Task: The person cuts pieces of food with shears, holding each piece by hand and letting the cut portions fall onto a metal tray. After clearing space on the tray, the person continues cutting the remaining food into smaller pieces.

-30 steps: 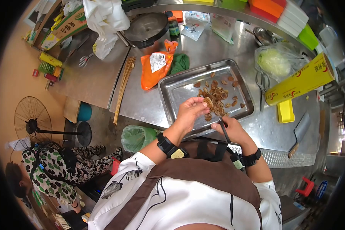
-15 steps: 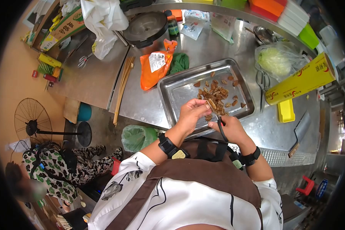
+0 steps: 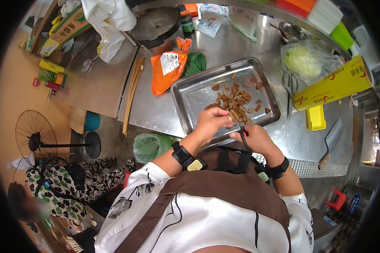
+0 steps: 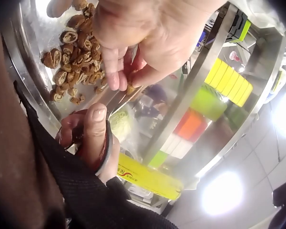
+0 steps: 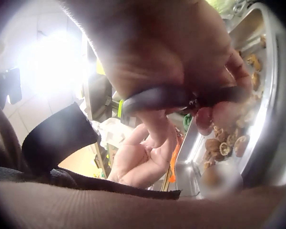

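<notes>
A steel tray (image 3: pixel 182 105) on the counter holds several brown ridged pieces (image 3: pixel 237 98). Over its near edge my left hand (image 3: pixel 213 120) pinches one brown piece in its fingertips (image 4: pixel 115 76). My right hand (image 3: pixel 254 139) grips black-handled scissors (image 3: pixel 243 139), thumb through a loop (image 4: pixel 105 145). The blades (image 4: pixel 120 98) reach up to the pinched piece. In the right wrist view the scissors handle (image 5: pixel 167 98) crosses under my right hand (image 5: pixel 171 47), with the left hand (image 5: pixel 143 162) beyond it and more pieces (image 5: pixel 224 145) lying in the tray.
An orange bag (image 3: pixel 164 71), a green cloth (image 3: pixel 195 63) and bamboo skewers (image 3: pixel 133 90) lie left of the tray. To its right are a yellow film box (image 3: pixel 333 86), a second pair of scissors (image 3: pixel 289 90), a cleaver (image 3: pixel 331 141) and bagged cabbage (image 3: pixel 304 63). A seated person (image 3: pixel 59 185) is below left.
My right hand has lifted the scissors so the blades meet the piece in my left hand. Both hands have drawn slightly closer together over the tray's near edge.
</notes>
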`<move>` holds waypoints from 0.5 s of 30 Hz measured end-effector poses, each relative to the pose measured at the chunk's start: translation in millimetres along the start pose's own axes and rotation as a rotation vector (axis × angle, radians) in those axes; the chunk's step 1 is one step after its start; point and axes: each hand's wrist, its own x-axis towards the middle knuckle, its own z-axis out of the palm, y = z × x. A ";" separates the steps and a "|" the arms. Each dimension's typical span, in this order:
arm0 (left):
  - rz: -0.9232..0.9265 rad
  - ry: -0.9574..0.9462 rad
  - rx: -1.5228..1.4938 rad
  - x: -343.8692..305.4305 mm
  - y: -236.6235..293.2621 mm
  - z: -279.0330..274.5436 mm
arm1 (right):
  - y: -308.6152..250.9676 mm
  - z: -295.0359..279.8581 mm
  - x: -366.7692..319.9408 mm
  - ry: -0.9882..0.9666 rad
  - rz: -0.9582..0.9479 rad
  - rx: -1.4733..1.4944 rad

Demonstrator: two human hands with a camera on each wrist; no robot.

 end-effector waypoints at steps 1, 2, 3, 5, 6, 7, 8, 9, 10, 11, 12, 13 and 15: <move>-0.001 0.001 -0.001 0.7 -2.8 -1.7 | 0.4 0.6 1.0 -0.002 0.000 0.000; -0.014 -0.002 -0.002 1.3 -6.0 -3.7 | 0.8 1.5 1.9 -0.026 0.017 0.002; -0.029 -0.007 -0.002 2.2 -6.8 -4.4 | 1.6 2.5 3.1 -0.049 0.036 0.007; -0.055 0.004 0.014 2.7 -7.3 -4.4 | 6.8 4.8 5.8 -0.057 0.036 -0.001; -0.074 0.017 0.028 2.6 -8.0 -4.0 | 10.0 6.1 6.9 -0.065 0.031 -0.015; -0.079 0.016 0.026 3.9 -8.8 -3.3 | 14.1 7.7 8.4 -0.068 0.036 -0.014; -0.103 0.031 0.017 6.0 -9.0 -2.7 | 18.6 9.2 10.5 -0.067 0.044 0.020; -0.127 0.046 0.007 8.3 -9.0 -2.2 | 19.8 9.5 12.0 -0.067 0.051 0.053; -0.130 0.048 0.007 11.4 -9.4 -1.6 | 18.8 7.8 12.1 -0.070 0.053 0.055; -0.096 0.037 0.023 15.4 -10.6 -1.6 | 15.6 4.2 11.0 -0.094 0.133 0.245; -0.063 0.026 0.040 19.7 -11.4 -3.1 | 13.3 1.8 10.7 -0.118 0.214 0.436; -0.050 0.007 0.010 25.6 -12.0 -6.9 | 14.2 0.6 11.8 -0.113 0.257 0.521; 0.001 0.047 0.094 33.4 -8.4 -14.9 | 21.6 1.4 12.2 -0.060 0.261 0.591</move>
